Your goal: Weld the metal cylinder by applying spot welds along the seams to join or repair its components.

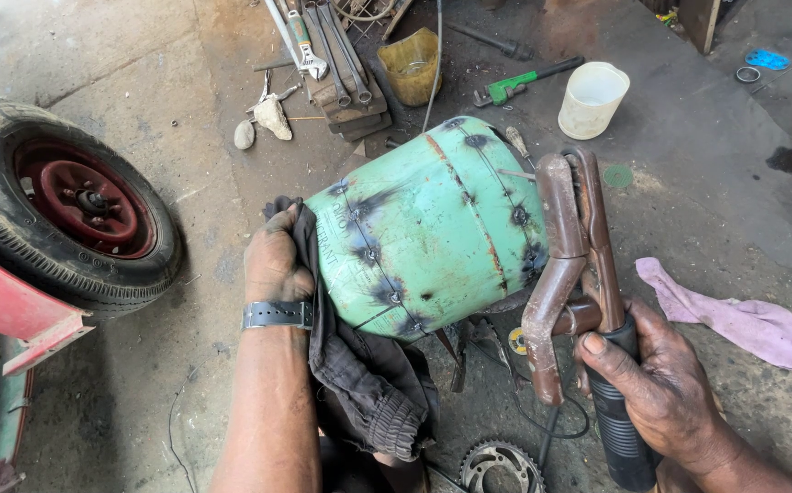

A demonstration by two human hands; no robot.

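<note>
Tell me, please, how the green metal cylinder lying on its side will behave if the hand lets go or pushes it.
The green cylinder is round and lies on its side, so it would probably roll. Its welded steel shell suggests stiff and rather heavy. The left hand presses it through a dark cloth, perhaps for grip or against heat.

Beneath the green tank (428, 228): underside hidden, also the part pressed under the dark cloth (359, 365). Left of the tank: tyre (67, 210) cut off by the picture's edge. Below the tank: sprocket (501, 467) cropped at the bottom edge. On the tank's end: lettering too faint to read.
</note>
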